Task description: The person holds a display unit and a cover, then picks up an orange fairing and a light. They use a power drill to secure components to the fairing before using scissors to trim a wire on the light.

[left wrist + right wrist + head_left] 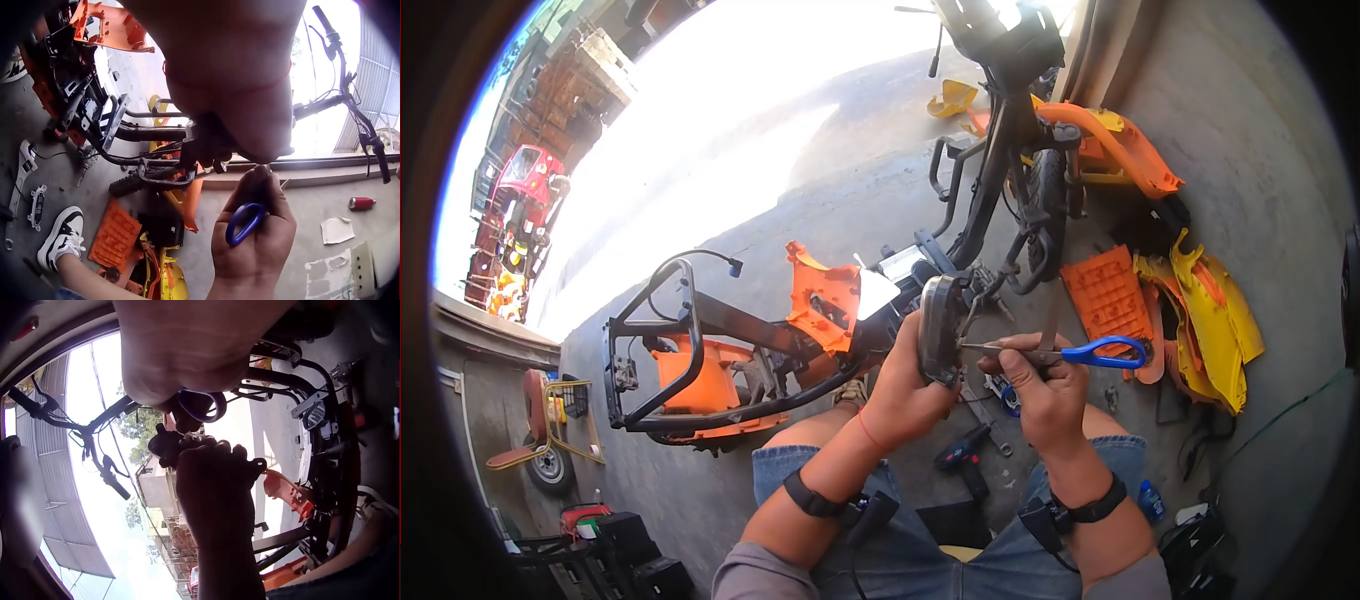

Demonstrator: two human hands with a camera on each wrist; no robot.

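In the head view my left hand grips a dark, oval, glossy-faced lamp unit, held upright over my knees. My right hand holds a pair of scissors with blue handles. A metal blade points left, its tip right at the lamp's back. The left wrist view shows the blue finger loop across the right palm, while the lamp is mostly hidden behind the left hand. Seen from the right wrist, the left hand is a dark silhouette with curled fingers around the part.
A stripped scooter frame with an orange panel stands ahead. Orange and yellow body panels lie at the right. Between my legs are a cordless drill and a wrench. A blue bottle is beside my right leg.
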